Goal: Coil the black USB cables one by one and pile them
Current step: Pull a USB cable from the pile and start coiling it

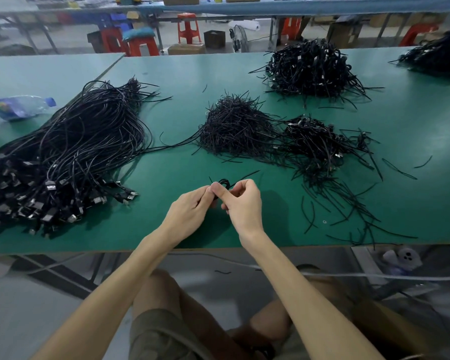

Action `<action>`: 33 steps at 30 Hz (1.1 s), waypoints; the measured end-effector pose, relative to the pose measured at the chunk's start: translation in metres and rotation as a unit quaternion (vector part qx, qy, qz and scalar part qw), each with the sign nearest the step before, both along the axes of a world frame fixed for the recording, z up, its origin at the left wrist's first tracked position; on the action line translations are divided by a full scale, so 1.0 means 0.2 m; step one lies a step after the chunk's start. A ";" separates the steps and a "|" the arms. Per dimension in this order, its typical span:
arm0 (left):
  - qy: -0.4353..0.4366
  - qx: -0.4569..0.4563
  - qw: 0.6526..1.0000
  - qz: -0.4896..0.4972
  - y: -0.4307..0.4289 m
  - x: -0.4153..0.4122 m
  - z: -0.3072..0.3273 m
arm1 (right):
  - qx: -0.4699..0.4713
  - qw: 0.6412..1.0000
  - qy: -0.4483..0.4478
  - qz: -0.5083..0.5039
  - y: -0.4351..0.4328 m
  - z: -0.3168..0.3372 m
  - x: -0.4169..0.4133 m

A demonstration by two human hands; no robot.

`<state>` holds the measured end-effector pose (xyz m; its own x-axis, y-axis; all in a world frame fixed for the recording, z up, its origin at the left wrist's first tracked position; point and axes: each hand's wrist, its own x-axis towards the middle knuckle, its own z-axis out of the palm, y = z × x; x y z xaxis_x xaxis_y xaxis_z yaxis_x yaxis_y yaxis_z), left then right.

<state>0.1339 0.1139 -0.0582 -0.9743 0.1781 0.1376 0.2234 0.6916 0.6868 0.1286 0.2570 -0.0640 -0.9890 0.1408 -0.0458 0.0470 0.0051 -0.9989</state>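
Pinching the small coiled cable (224,183) in curled fingers (218,189) of left hand (190,211) and right hand (243,203) just above the tabletop (146,229), loose end pointing right toward the coiled pile (312,141), nearer the right hand.

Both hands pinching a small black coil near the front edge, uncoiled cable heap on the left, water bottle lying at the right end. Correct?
No. The head view shows the water bottle lying at the left end, beside the uncoiled cable heap. The rest holds: left hand and right hand both pinch the small black coil near the front edge.
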 end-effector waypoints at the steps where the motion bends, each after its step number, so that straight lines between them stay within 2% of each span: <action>1: 0.000 0.002 1.000 -0.003 0.00 0.00 0.00 | 0.004 1.000 0.005 0.002 0.00 0.00 0.00; 8: 0.018 0.051 0.999 -0.004 -0.01 -0.03 -0.02 | 0.011 0.999 0.033 0.023 0.00 -0.02 0.02; 12: -0.004 0.168 0.984 0.053 -0.03 -0.05 -0.02 | -0.008 0.997 0.046 0.066 0.01 -0.03 0.02; 14: -0.011 0.197 0.978 0.071 -0.04 -0.06 -0.03 | -0.023 0.995 0.058 0.072 0.01 -0.03 0.02; 30: -0.029 0.227 0.970 0.076 -0.05 -0.07 -0.03 | -0.033 0.992 0.053 0.107 0.02 -0.01 0.02; 33: -0.030 0.212 0.976 0.037 -0.06 -0.07 -0.03 | -0.058 0.987 0.061 0.140 0.03 0.00 0.02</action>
<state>0.1197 0.1028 -0.0643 -0.9911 0.0457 0.1254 0.1334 0.3543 0.9256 0.1320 0.2624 -0.0630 -0.9875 -0.1379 0.0761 -0.0605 -0.1141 -0.9916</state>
